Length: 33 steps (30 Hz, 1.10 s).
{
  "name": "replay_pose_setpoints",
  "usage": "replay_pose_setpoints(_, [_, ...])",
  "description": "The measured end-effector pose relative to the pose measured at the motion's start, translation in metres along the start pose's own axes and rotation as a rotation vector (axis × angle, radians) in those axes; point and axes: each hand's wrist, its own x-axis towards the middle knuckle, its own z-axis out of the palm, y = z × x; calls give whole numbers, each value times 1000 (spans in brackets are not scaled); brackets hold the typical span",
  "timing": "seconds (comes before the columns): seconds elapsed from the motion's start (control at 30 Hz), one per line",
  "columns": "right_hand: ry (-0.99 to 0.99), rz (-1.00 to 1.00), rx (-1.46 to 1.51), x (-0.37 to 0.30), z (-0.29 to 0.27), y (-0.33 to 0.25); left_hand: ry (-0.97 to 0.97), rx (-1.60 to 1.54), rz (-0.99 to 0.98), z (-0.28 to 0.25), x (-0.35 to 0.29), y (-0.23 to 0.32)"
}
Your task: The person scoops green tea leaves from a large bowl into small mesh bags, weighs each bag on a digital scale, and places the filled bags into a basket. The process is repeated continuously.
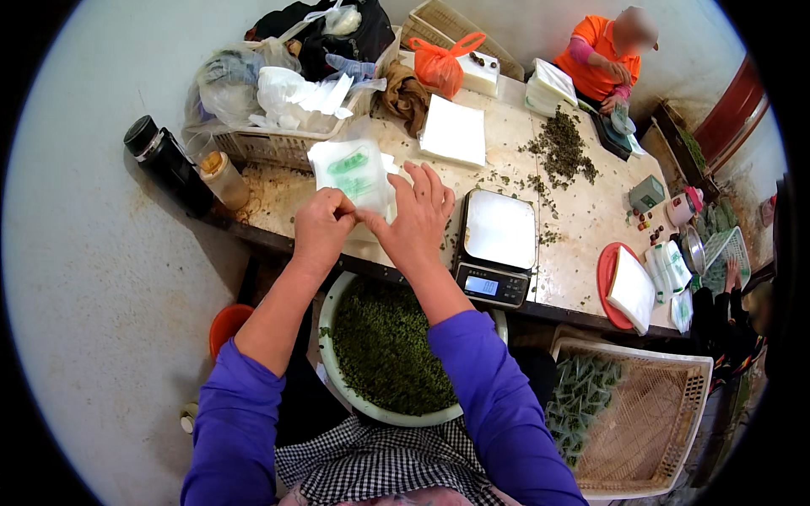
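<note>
My left hand (321,226) is closed in a pinch where the lower edge of a clear plastic bag (351,173) with green print meets its fingertips. Beside it, my right hand (419,218) has its fingers spread, the thumb reaching to the left fingertips. Similar white bags lie beneath the printed one on the table. To the right of my right hand stands a digital scale (499,229) with a bare white plate. Under my forearms, a wide pale basin (327,344) holds a heap of small dark green pieces.
On the table (557,270) are a bag-filled crate (266,145), a black thermos (169,167), a white stack (453,131), dark scattered pieces (564,148) and a red tray (609,282). A crate (650,422) of green packets stands lower right. A person (603,59) in orange works opposite.
</note>
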Motion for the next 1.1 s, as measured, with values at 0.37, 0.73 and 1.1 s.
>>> replay_pose_setpoints(0.37, [-30,501,707,-35,-38,-11,148,-54,218,25,-61,69])
replay_pose_setpoints(0.73, [-521,606,428,-170,-111,15,-301,324,796,15,-175,71])
replay_pose_setpoints(1.1, [-568,431,95,-213,-59,82,-176,233,235,-16,-204,38])
